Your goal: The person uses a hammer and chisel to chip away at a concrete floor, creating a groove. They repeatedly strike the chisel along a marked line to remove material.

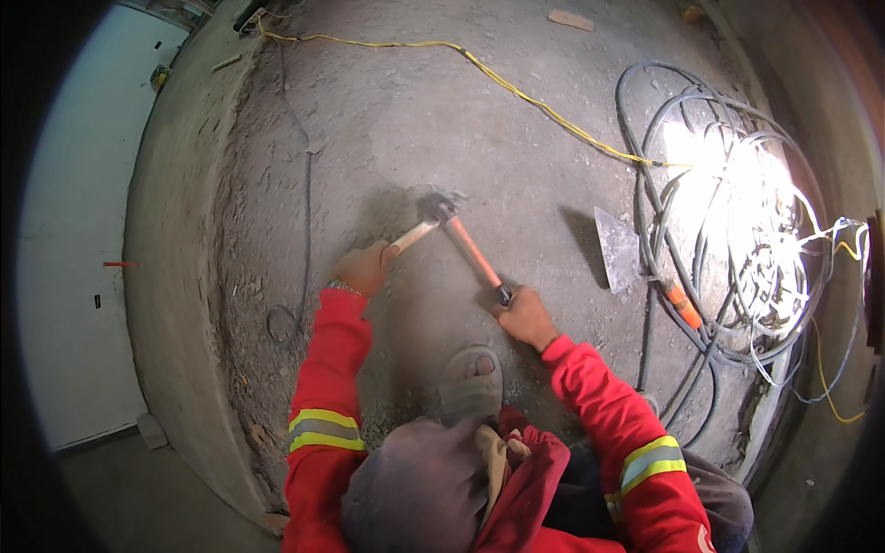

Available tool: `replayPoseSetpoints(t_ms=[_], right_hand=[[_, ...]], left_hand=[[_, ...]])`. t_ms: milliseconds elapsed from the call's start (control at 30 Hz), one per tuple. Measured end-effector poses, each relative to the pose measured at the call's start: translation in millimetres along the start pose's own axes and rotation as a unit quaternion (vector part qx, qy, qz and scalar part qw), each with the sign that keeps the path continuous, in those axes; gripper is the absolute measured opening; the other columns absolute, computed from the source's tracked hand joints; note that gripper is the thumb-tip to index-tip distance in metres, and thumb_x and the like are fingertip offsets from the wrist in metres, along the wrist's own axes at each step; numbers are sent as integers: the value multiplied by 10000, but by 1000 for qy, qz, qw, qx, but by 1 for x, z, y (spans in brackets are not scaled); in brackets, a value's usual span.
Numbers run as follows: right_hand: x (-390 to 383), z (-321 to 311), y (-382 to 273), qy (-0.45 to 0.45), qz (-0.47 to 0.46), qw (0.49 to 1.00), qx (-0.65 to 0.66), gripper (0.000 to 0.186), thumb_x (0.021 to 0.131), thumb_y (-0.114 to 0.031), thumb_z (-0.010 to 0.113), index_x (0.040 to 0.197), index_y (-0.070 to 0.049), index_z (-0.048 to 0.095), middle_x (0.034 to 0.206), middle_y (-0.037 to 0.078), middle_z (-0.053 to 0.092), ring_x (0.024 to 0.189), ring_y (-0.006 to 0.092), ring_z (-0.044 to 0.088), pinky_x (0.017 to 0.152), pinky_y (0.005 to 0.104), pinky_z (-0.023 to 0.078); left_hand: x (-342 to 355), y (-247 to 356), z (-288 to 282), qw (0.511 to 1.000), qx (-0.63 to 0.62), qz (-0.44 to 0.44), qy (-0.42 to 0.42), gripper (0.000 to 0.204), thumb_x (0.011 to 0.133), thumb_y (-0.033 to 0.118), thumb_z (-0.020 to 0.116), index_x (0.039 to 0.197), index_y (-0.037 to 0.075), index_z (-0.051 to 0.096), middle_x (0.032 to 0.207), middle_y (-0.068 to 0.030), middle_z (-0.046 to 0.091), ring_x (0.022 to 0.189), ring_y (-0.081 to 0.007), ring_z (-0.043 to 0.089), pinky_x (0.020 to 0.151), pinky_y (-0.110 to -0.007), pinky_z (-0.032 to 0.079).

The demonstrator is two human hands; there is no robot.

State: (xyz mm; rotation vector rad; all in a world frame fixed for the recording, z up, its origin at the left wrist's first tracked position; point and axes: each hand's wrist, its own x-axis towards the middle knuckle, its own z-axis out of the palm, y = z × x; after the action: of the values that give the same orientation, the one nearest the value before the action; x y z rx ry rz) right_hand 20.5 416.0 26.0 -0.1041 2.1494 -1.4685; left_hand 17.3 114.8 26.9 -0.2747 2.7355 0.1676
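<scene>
My left hand (364,269) is closed round a pale wooden handle (413,240). My right hand (527,316) grips a hammer (473,249) with an orange handle and a black end. The two tools meet just above the rough concrete ground, where a dark metal head (440,205) is blurred. Which parts there belong to the left tool cannot be made out. To the right, a trowel (619,251) with a grey blade and orange handle lies by the cables, apart from both hands. My sandalled foot (477,370) is between my forearms.
Grey cable coils (654,207) lie at right under a glaring light (765,235). A yellow cord (516,90) crosses the far ground. Thin dark wire (307,221) runs along the left, beside a raised concrete edge (175,304). A flat wood scrap (572,19) lies at the far side.
</scene>
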Motion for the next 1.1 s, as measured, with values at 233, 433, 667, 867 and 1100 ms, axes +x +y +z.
replayPoseSetpoints(t_ms=[233, 433, 667, 867, 1100], right_hand=[[-12, -50, 15, -135, 173, 975, -21, 372, 783, -200, 666, 1062, 31, 585, 585, 128, 570, 490, 211, 590, 497, 361, 465], [-29, -17, 42, -50, 23, 995, -79, 302, 783, -165, 658, 985, 43, 575, 575, 99, 560, 457, 184, 564, 460, 341, 440], [-46, 13, 55, -22, 153, 984, 84, 185, 775, -122, 644, 809, 8, 515, 582, 65, 531, 436, 162, 524, 412, 321, 395], [-45, -1, 4, 118, 64, 991, 12, 156, 801, -95, 637, 807, -3, 511, 579, 20, 505, 435, 113, 477, 400, 292, 382], [-29, -19, -42, 191, -110, 964, 150, 127, 846, -81, 631, 815, -33, 517, 587, -7, 486, 464, 65, 446, 425, 250, 365]], left_hand=[[-54, -27, 28, 992, 64, -72, 81, 302, 919, 358, 485, 1133, 151, 531, 796, -149, 638, 616, -391, 613, 567, -523, 460], [-82, 40, 93, 990, -82, -48, 101, 419, 917, 286, 486, 1301, 146, 393, 1070, -210, 596, 738, -413, 626, 623, -528, 485], [-69, 89, 98, 957, -265, -108, 38, 395, 936, 328, 459, 1288, 166, 382, 1066, -232, 602, 899, -463, 590, 732, -557, 449], [-59, 103, 94, 937, -325, -118, 41, 377, 941, 306, 455, 1264, 119, 398, 958, -232, 632, 846, -468, 592, 711, -561, 434], [-58, 108, 92, 932, -333, -124, 78, 363, 943, 293, 452, 1247, 101, 407, 892, -241, 636, 787, -476, 588, 685, -574, 424]])
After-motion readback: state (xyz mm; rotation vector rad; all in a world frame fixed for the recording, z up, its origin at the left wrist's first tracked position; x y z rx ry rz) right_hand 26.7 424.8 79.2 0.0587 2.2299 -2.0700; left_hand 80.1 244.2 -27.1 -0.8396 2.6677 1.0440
